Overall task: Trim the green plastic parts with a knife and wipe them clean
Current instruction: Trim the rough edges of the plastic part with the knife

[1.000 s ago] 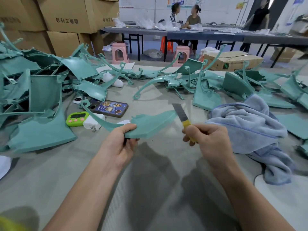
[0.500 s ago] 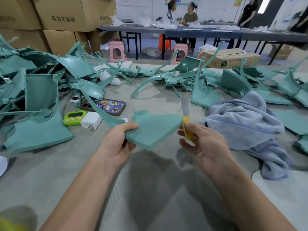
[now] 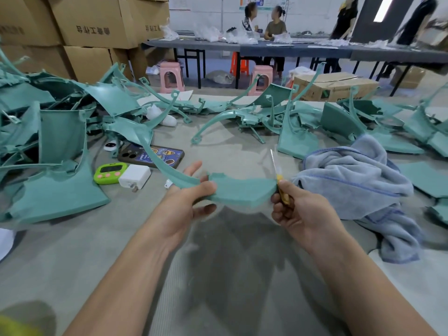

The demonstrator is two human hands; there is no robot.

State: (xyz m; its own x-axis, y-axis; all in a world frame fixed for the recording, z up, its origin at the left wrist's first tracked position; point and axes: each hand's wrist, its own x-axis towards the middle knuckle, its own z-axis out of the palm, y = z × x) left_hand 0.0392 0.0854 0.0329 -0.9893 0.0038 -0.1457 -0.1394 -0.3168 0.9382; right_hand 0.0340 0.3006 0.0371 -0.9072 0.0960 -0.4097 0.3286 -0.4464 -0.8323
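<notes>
My left hand (image 3: 186,204) grips a green plastic part (image 3: 240,189) above the table, thumb on top and fingers underneath. The part's thin curved arm rises to the upper left. My right hand (image 3: 298,212) holds a knife (image 3: 278,175) with a yellow handle, and its blurred blade stands against the right edge of the part. A blue-grey towel (image 3: 358,185) lies crumpled just right of my right hand.
Piles of green plastic parts (image 3: 58,146) cover the left and the far side of the grey table (image 3: 121,251). A phone (image 3: 155,156), a green timer (image 3: 110,172) and a white charger (image 3: 134,177) lie left of centre. Cardboard boxes and people stand beyond.
The knife has moved from apart on the right onto the part's right edge. My left hand has tilted the part flatter and shifted its grip.
</notes>
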